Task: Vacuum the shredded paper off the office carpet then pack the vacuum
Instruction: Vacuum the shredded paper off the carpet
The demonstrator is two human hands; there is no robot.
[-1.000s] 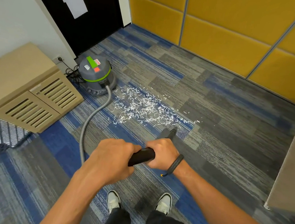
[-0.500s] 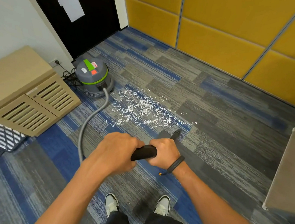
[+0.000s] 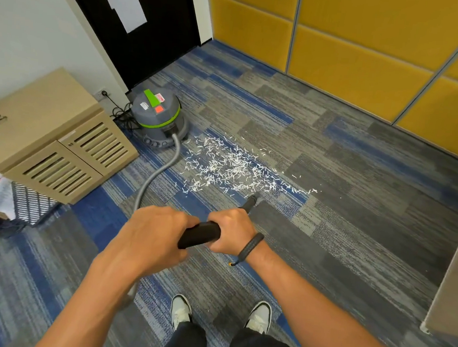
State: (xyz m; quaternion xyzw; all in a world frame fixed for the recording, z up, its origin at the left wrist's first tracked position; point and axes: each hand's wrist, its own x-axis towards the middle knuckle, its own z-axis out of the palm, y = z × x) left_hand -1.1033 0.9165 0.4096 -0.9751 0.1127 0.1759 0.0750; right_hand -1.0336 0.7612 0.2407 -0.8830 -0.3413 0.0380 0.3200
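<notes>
beyond the curled fingers, well ahead and spreading to both sides: blue-and-grey carpet (image 3: 343, 211), yellow wall panels (image 3: 357, 60) at the far edge. far off to the left of the fingers, a beige louvred cabinet (image 3: 59, 142). ahead and left, near the dark door (image 3: 141, 27), the grey-and-green vacuum canister (image 3: 157, 120), cord plugged into the wall socket (image 3: 104, 93) beside it. curving from the canister back toward the left knuckles, the grey hose (image 3: 162, 167). just past the fingertips' reach, the shredded paper (image 3: 236, 168), a broad scatter, mostly untouched by the look of it. under both palms, the black wand handle (image 3: 200, 234): left hand (image 3: 153, 238) wrapped round the rear end, right hand (image 3: 231, 231) wrapped round the front, fingers of both curled tight on it. out from under the right fingers, the wand tip (image 3: 250, 201), down at the near fringe of the scatter.

judging the step as the opening strokes of vacuuming. best done with slow, overlapping passes from the near edge outward, nozzle kept low to the pile, right hand steering, left hand steadying. worth minding the hose at the left, so as not to drag it through the scraps, and the stray strips on the far right.
</notes>
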